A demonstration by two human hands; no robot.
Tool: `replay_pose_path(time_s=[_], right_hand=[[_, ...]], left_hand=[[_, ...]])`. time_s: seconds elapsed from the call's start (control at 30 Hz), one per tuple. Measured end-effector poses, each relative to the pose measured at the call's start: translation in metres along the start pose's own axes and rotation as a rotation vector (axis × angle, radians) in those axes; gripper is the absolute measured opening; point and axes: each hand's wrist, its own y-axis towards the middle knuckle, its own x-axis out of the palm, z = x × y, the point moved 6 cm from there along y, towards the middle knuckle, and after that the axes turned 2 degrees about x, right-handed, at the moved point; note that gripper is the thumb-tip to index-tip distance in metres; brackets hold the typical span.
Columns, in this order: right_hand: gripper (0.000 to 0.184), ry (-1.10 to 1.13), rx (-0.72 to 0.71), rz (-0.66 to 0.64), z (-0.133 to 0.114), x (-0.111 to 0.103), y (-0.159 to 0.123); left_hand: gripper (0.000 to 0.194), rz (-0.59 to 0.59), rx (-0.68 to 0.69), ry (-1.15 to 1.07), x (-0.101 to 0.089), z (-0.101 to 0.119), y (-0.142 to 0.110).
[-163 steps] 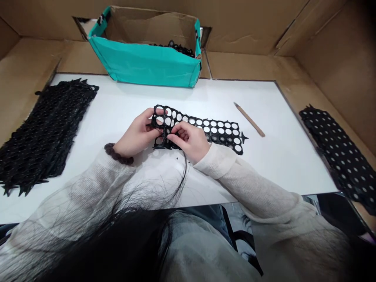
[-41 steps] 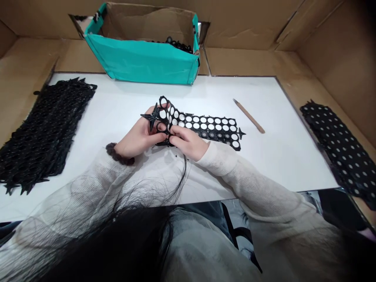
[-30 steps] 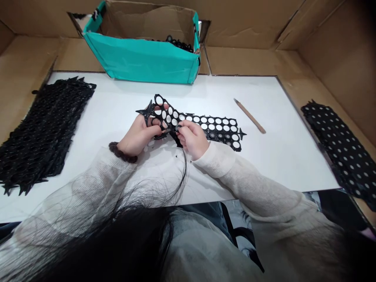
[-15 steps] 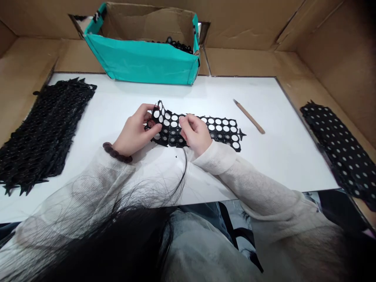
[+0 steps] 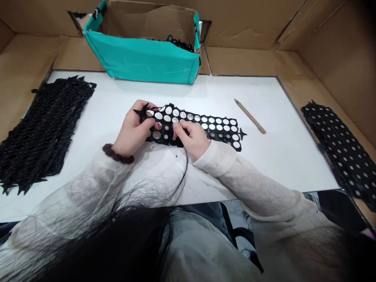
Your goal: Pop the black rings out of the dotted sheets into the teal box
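Note:
A black perforated rubber sheet (image 5: 216,121) lies across the white table in front of me. Its back rows show open round holes, while several front ones hold small black rings (image 5: 221,135). My left hand (image 5: 133,125) is closed on the sheet's left end, thumb on top and fingers behind, with that end lifted a little. A pointed star-shaped tab sticks up beside the left fingers. Over the sheet's middle, my right hand (image 5: 192,137) is closed in a pinch against the front rows. Its fingertips hide what lies between them.
Behind the sheet stands a turquoise-fronted cardboard box (image 5: 141,58) with black rings inside. A stack of black perforated sheets (image 5: 47,125) lies at left. More black sheets with pale dots (image 5: 340,150) lie at right. A wooden-handled pointed tool (image 5: 251,116) rests right of the sheet.
The sheet's left end has flattened out from its upward curl, and its star-shaped tab now shows by my left hand. My right hand has shifted slightly left and down along the sheet.

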Motion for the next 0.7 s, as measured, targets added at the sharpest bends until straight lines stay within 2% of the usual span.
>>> replay_pose_path(time_s=[0.07,0.27,0.53,0.7], right_hand=[[0.04,0.023,0.004,-0.006,0.0,0.001,-0.001],[0.021,0.01,0.001,-0.01,0.0,0.003,-0.002],[0.027,-0.089,0.049,-0.06,0.002,0.006,0.001],[0.023,-0.113,0.062,-0.057,-0.002,0.006,0.001]], left_hand=[[0.026,-0.023,-0.022,-0.086,0.003,0.001,0.0],[0.045,-0.094,-0.082,-0.228,0.01,0.004,-0.003],[0.064,-0.169,-0.098,-0.281,0.016,0.002,-0.004],[0.064,-0.188,-0.086,-0.271,0.018,0.0,-0.005]])
